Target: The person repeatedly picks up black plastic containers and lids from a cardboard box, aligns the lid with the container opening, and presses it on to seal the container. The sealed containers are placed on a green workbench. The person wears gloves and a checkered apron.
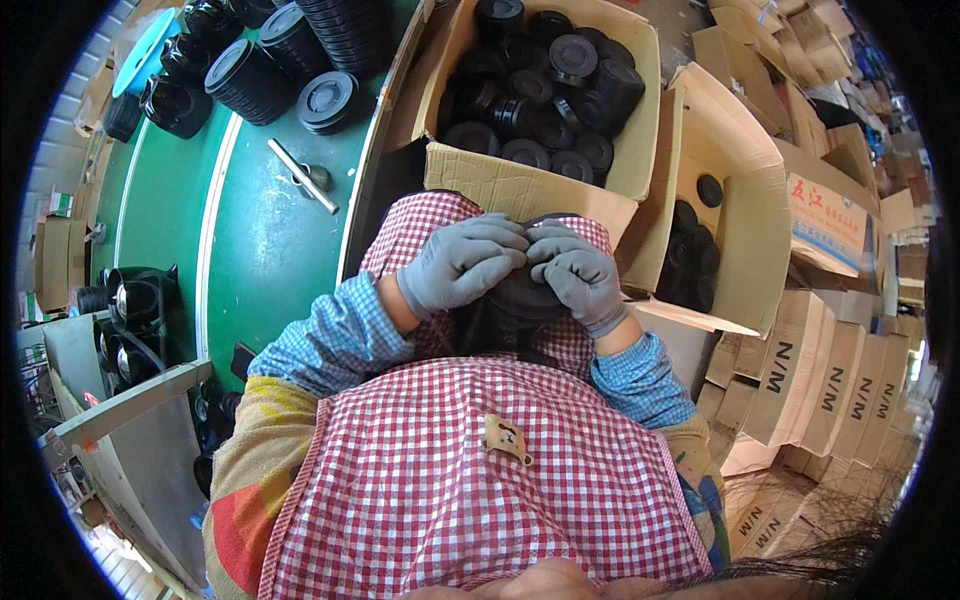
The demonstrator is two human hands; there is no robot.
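Observation:
In my lap lies a black round plastic part [522,298], partly covered by my hands. My left hand [462,265], in a grey glove, lies over its left far side with fingers bent together on the rim. Close beside it, my right hand [582,276], also gloved in grey, has its fingers curled at the right far edge of the same part. The fingertips of both hands nearly meet, and what is under them is hidden.
An open cardboard box [535,178] full of black round parts stands ahead. To its right, another box [735,250] holds several more. On the green table [255,230] at left are stacked black discs [243,80] and a metal bar tool [302,176]. Flat-sided cartons [790,370] stand right.

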